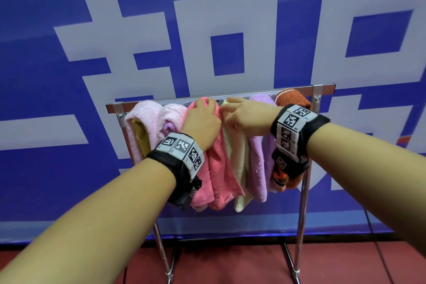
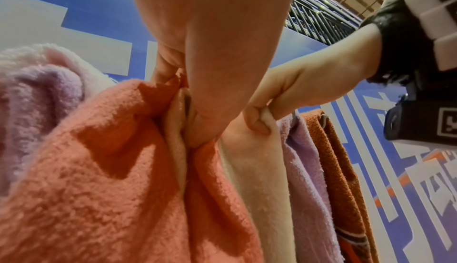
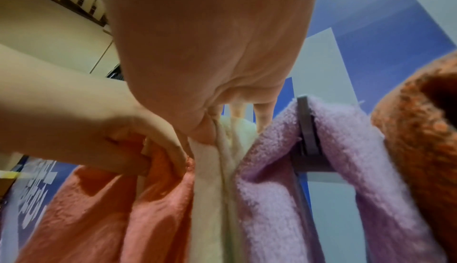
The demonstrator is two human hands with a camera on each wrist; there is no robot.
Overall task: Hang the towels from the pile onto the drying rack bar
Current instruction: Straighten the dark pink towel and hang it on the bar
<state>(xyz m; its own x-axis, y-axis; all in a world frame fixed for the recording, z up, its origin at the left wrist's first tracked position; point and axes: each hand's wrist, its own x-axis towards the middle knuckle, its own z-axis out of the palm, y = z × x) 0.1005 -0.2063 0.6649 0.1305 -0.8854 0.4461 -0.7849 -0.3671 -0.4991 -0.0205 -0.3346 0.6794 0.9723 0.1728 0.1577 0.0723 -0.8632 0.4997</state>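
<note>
— Left hand (image 1: 202,122)?
— Up at the drying rack bar (image 1: 249,94), fingers curled over the top fold of the coral-pink towel (image 1: 219,168), thumb pinching the cloth from below in the left wrist view.
— Right hand (image 1: 246,117)?
— Just beside the left, nearly touching. Thumb and curled fingers (image 2: 257,124) nipping the top edge of the cream towel (image 1: 239,168); not spread at all.
— Whereabouts of those two towels?
— Draped over the bar, side by side, near the middle of the row, hanging down in front of the rack.
— Neighbours on the bar?
— Pale pink towel (image 1: 147,120) at the far left end, over a mustard one; lilac towel (image 1: 260,157) right of the cream; rust-orange towel (image 1: 292,99) at the right end.
— Behind the rack?
— Blue banner (image 1: 46,76) with large white characters; red floor (image 1: 230,263) under the chrome legs.
</note>
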